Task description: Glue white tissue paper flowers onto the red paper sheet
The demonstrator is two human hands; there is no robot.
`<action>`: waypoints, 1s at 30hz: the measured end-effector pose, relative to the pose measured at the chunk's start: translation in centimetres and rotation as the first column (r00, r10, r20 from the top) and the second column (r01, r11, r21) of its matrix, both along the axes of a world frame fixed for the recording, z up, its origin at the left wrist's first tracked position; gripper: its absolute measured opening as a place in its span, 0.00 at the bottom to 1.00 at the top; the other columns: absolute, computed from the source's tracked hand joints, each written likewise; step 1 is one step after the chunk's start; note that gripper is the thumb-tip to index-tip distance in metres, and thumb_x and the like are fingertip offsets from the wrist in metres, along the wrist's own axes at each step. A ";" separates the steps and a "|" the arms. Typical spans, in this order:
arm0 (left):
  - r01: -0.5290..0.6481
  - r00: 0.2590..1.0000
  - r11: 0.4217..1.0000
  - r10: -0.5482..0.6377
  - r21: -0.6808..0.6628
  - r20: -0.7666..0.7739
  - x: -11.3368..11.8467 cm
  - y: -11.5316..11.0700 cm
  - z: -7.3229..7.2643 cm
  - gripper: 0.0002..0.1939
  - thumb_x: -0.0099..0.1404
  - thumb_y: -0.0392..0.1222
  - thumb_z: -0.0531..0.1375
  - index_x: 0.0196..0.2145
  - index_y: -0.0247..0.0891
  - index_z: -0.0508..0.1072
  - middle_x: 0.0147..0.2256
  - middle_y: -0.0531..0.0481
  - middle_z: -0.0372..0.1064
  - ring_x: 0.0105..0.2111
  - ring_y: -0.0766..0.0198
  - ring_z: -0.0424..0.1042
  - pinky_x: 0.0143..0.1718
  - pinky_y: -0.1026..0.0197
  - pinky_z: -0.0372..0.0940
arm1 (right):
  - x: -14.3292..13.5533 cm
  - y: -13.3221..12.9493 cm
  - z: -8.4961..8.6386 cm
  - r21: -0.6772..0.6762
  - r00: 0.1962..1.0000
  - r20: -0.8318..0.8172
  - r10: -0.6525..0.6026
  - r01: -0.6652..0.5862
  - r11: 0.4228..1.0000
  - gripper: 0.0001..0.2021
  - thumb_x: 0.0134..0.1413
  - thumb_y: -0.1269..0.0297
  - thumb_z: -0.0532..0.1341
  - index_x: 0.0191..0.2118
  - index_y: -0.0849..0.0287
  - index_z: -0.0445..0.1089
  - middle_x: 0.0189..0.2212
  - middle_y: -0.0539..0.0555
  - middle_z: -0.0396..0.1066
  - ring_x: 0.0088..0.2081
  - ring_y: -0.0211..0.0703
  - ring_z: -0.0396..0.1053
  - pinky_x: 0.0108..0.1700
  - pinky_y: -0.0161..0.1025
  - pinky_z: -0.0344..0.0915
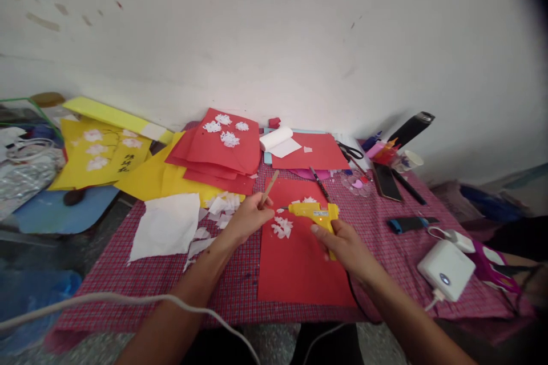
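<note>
A yellow glue gun point(314, 211) is gripped in my right hand point(342, 242), its nozzle pointing left. My left hand point(252, 217) pinches a thin wooden stick point(269, 187), close to the nozzle tip. Both hands are over a red sheet point(299, 274) lying on the checked cloth. On that sheet, just below the nozzle, is a cluster of white paper petals point(282, 227); a second white cluster point(310, 201) shows partly behind the gun. Loose white scraps point(222, 205) lie left of my left hand, beside a white paper square point(165, 227).
Red sheets with white flowers point(229, 145) stand behind left, near yellow sheets point(156, 174). A white roll point(276, 138), scissors point(351, 150), a phone point(387, 181) and a white power adapter point(446, 270) lie behind and right. A white cable point(171, 299) crosses the front.
</note>
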State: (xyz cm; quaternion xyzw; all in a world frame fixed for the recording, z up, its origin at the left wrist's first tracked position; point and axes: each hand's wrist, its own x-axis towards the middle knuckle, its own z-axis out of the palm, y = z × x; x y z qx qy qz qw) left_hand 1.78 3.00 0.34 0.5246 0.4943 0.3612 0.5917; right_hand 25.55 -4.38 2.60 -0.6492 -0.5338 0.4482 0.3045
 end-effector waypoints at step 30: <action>0.571 0.595 0.765 -0.137 0.297 -0.792 -1.2 -0.3 1.1 0.12 0.70 0.43 0.54 0.28 0.41 0.68 0.29 0.48 0.71 0.28 0.58 0.67 0.28 0.60 0.48 | 2.4 -3.6 -2.7 0.001 0.960 -0.230 -0.162 0.167 0.986 0.24 0.61 0.46 0.60 0.19 0.55 0.61 0.15 0.49 0.62 0.20 0.38 0.57 0.27 0.38 0.54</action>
